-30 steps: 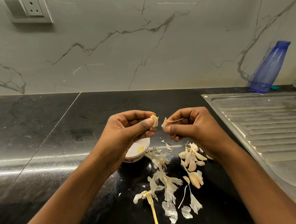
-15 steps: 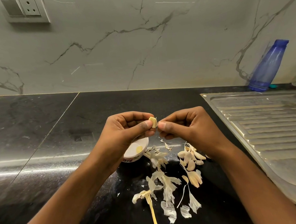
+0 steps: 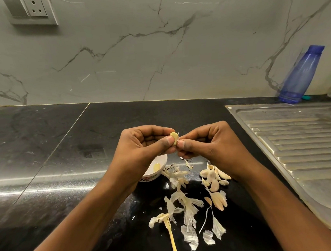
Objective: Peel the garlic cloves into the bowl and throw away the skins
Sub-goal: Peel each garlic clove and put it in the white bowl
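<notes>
- The left hand (image 3: pixel 143 150) is curled, fingers folded toward the palm. Its thumb and forefinger pinch a garlic clove (image 3: pixel 174 137) above the counter (image 3: pixel 68 147).
- The right hand (image 3: pixel 208 144) is curled the same way. Its thumb tip and forefinger tip close on the right edge of that clove, where a thin flake of skin sticks up.
- The two thumbs lie nearly tip to tip, with the clove between them.
- The bowl (image 3: pixel 159 159) stands on the counter under the left hand, partly hidden by the wrist. One peeled clove (image 3: pixel 156 166) lies inside it.
- A pile of unpeeled cloves (image 3: pixel 213 178) lies on the counter just below the right hand, to the right of the bowl.
- Loose skins (image 3: pixel 184 205) and a dry stem (image 3: pixel 170 232) are scattered between the forearms, nearer the camera than the bowl.
- A steel drainboard (image 3: pixel 302 139) is set into the counter on the right. A blue bottle (image 3: pixel 301 73) stands behind it against the marble wall.
</notes>
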